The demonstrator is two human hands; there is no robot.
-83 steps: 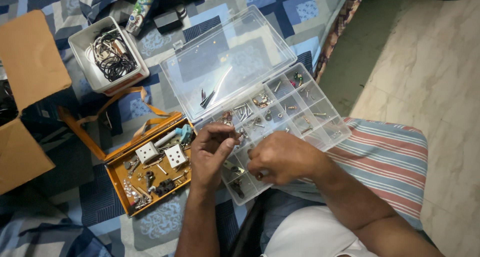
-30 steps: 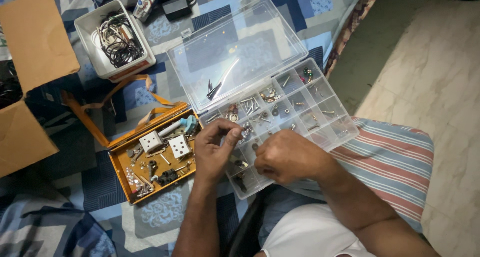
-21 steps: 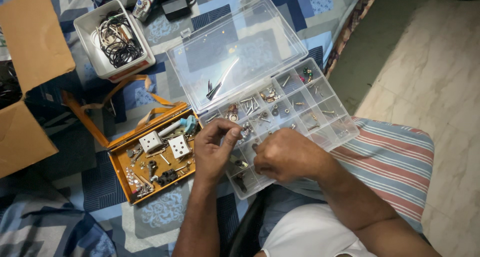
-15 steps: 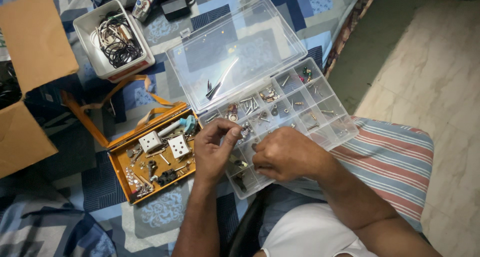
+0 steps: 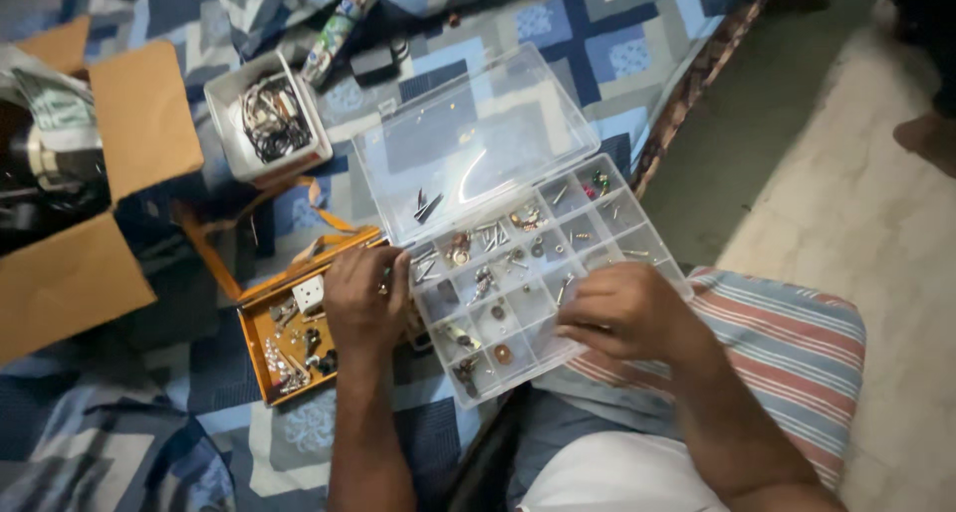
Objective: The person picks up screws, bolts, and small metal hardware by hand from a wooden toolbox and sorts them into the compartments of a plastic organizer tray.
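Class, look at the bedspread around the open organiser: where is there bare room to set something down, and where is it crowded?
Bare bedspread lies beyond the clear compartment organiser, toward the bed edge. It is crowded between the organiser, the orange box and the white tub, where the left hand rests.

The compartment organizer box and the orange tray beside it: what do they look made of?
The compartment organizer box looks like clear hard plastic: the bedspread shows through its open lid, which catches glossy glare. The orange tray, under the left hand, looks opaque and matte, probably plastic, though wood or card cannot be ruled out. The right hand rests at the organizer's near edge.
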